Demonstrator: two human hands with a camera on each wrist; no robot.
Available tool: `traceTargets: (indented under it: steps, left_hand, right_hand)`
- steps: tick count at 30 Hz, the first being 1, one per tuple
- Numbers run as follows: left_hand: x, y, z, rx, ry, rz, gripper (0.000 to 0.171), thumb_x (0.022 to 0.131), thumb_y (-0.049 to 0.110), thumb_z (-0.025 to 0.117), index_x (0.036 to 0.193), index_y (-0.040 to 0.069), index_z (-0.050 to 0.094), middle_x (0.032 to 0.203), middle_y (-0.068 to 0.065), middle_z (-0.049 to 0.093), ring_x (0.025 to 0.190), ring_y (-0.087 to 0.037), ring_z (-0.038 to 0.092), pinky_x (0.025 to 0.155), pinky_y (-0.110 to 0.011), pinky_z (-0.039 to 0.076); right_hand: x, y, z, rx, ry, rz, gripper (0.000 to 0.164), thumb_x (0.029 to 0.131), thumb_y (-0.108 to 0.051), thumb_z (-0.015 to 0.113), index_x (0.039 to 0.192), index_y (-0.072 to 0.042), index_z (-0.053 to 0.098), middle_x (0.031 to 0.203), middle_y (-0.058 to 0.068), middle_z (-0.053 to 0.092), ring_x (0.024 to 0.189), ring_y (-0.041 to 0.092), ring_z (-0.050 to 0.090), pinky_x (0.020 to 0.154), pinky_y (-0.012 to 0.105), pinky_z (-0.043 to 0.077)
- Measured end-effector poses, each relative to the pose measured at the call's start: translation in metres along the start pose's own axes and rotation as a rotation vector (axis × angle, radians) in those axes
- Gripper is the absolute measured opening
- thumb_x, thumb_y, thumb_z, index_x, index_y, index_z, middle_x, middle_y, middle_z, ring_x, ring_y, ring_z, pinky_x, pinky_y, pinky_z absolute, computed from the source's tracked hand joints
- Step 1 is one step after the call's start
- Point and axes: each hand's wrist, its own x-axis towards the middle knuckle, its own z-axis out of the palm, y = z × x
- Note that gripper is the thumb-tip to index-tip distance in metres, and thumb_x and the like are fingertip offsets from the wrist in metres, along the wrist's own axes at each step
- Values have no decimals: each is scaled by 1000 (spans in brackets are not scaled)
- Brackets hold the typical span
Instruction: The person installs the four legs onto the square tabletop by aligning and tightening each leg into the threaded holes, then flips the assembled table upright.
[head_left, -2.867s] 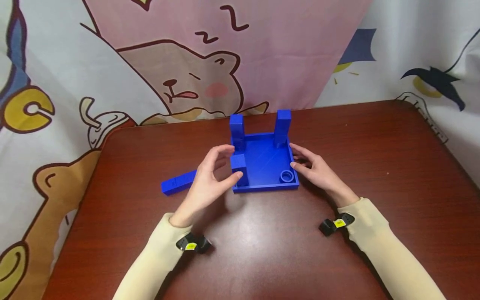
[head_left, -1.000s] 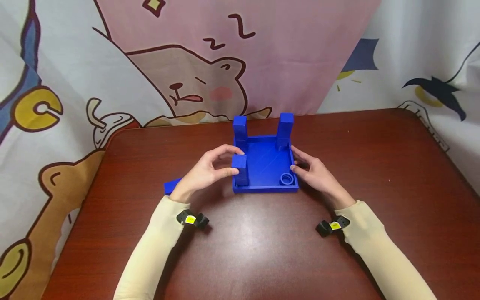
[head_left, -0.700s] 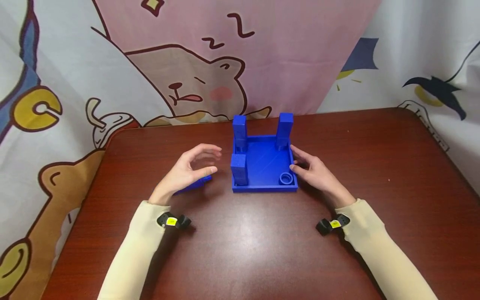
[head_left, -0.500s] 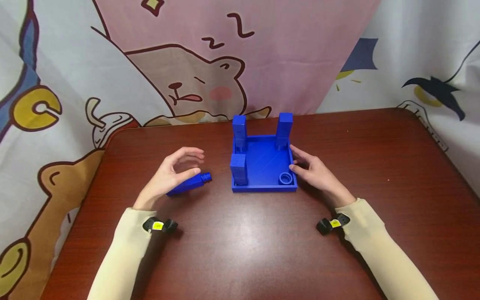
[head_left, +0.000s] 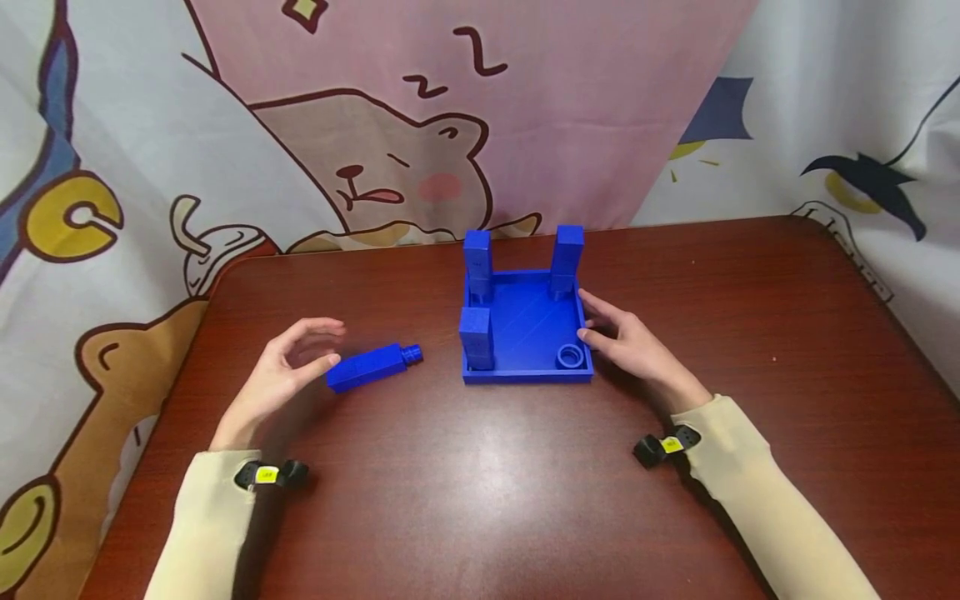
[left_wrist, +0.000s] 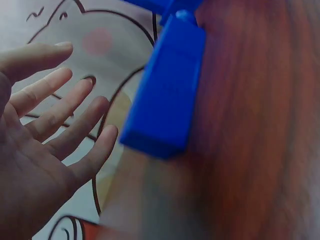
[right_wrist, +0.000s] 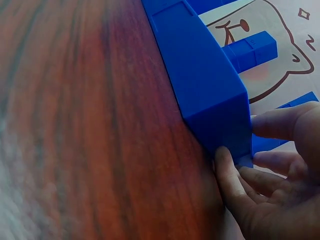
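Note:
A blue, tray-like square top [head_left: 528, 377] with three upright legs, like an upturned toy table, lies on the brown table. At its near right corner is a round, hollow socket [head_left: 570, 357]. My right hand [head_left: 626, 337] rests fingertips and thumb against the top's right side wall; in the right wrist view the thumb [right_wrist: 227, 172] touches low on that wall. To the left lies a loose blue leg [head_left: 367, 368], its threaded end pointing right. My left hand [head_left: 277, 375], fingers spread and holding nothing, hovers beside the leg's left end, as the left wrist view also shows.
The upright legs stand at the far left [head_left: 477, 267], far right [head_left: 567, 260] and near left [head_left: 476, 337] corners. A printed curtain [head_left: 600, 108] hangs behind and along the left of the brown table [head_left: 487, 500].
My left hand has let go of the near left leg and moved left past the loose leg, uncovering it. My right hand has stayed at the top's right side.

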Motion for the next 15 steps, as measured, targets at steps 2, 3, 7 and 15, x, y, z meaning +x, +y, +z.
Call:
traceTargets:
  steps: [2,3,7,15]
  left_hand:
    - [-5,-6,-4,2,0,-10,42,86,-11,65,126,-8,53,120,-25,58,110,-29,59,90,-25,48]
    - [-8,-10,-6,10,-5,-17,42,86,-11,65,125,-7,53,120,-26,58,109,-28,59,90,-25,48]
    - [-15,-24,-11,30,-58,-65,41,86,-8,66,125,-7,54,121,-28,56,110,-23,59,92,-23,46]
    - [-18,-38,-11,78,-144,-103,44,83,-2,73,124,-1,58,121,-19,59,108,-15,57,90,-21,43]
  right_hand:
    - [0,1,0,-1,-2,1,61,95,-7,59,150,-1,31,141,27,44,114,38,54,92,41,43]
    - [0,1,0,-2,-4,3,61,95,-8,59,150,-1,31,141,27,43,114,38,54,92,42,43]
    - [1,2,-1,3,-12,10,62,96,-9,59,150,-3,31,143,27,42,116,39,53,94,47,41]
    - [0,6,-3,43,-45,-24,63,95,-7,60,150,-1,29,145,26,39,117,38,52,97,48,39]
